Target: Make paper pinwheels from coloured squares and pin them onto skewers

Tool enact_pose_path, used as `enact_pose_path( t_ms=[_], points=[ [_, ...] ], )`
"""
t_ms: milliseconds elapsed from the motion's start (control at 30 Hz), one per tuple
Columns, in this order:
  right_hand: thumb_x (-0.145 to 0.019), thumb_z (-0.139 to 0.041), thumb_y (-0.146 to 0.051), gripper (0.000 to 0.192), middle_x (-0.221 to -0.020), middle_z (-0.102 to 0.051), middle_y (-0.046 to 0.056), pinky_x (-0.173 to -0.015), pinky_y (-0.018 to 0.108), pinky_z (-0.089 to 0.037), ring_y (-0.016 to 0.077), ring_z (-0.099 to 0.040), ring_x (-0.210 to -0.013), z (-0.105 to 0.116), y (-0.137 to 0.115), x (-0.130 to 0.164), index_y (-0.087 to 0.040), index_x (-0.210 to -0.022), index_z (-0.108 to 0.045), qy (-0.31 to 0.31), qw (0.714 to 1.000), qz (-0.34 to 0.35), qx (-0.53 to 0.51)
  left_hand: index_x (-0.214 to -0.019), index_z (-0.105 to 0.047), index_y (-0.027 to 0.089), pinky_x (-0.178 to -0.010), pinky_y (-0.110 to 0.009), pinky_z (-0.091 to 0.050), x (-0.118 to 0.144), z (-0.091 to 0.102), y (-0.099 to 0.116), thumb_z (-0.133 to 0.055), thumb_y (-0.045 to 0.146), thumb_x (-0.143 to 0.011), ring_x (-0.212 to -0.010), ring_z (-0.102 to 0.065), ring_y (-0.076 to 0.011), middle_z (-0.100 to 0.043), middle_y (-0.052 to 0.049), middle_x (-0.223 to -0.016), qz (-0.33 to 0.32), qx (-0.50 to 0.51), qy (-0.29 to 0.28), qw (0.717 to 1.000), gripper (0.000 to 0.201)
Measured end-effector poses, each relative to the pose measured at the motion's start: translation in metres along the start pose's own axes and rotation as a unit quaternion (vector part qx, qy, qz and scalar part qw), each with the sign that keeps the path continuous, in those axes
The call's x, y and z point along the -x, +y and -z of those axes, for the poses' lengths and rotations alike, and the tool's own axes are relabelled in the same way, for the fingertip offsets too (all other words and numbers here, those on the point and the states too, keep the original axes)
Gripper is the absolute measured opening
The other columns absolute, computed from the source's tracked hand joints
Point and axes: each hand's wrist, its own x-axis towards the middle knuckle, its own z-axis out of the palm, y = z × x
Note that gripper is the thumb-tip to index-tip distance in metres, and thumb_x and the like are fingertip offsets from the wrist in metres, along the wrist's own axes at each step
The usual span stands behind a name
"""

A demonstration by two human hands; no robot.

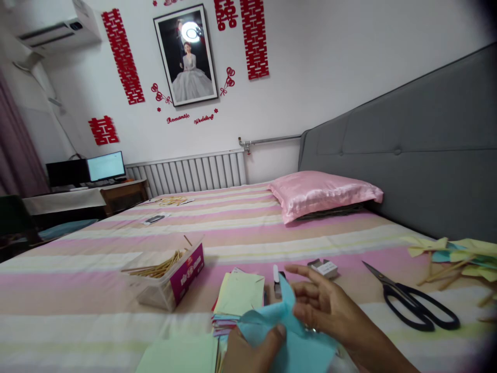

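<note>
A sheet of light blue paper point(306, 352), partly folded with a flap standing up, is held low in front of me. My left hand point(256, 353) grips it from the near side, its thumb pressed on the paper's middle. My right hand point(330, 306) has its thumb and curled fingers at the right side of the raised flap, the index finger stretched out. Just behind the paper lies a stack of coloured paper squares point(240, 294), pale yellow on top. A pale green sheet point(178, 355) is left of my left hand. The blue paper's underside is hidden.
A clear plastic box point(155, 295) of thin sticks stands to the left. Black-handled scissors point(411, 300) lie open on the right, near several paper pinwheels point(462, 259). A small grey box point(324, 268) sits beyond my right hand. A pink pillow point(322, 191) rests on the striped bed.
</note>
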Motion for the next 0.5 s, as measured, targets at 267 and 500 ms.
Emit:
enact_pose_path(
  t_ms=[267, 500],
  points=[
    [-0.076, -0.06, -0.031, 0.01, -0.061, -0.048, -0.004, -0.053, 0.022, -0.039, 0.0111, -0.046, -0.058, 0.006, -0.017, 0.011, -0.023, -0.083, -0.062, 0.062, 0.983, 0.114, 0.132, -0.069, -0.066, 0.012, -0.066, -0.032, -0.053, 0.002, 0.006, 0.024, -0.077, 0.017, -0.053, -0.074, -0.069, -0.0254, -0.074, -0.008, -0.071, 0.08, 0.167, 0.064, 0.981, 0.02],
    [-0.066, -0.065, -0.013, 0.026, -0.084, -0.067, 0.002, -0.069, 0.028, -0.047, 0.0174, -0.062, -0.074, -0.009, -0.006, 0.02, -0.028, -0.088, -0.071, -0.067, 0.95, 0.06, 0.3, -0.084, -0.067, 0.01, -0.07, -0.034, -0.052, 0.018, -0.006, 0.043, -0.075, 0.011, -0.053, -0.082, -0.068, -0.0298, -0.074, -0.008, -0.072, 0.107, 0.249, -0.017, 0.962, 0.031]
  ],
)
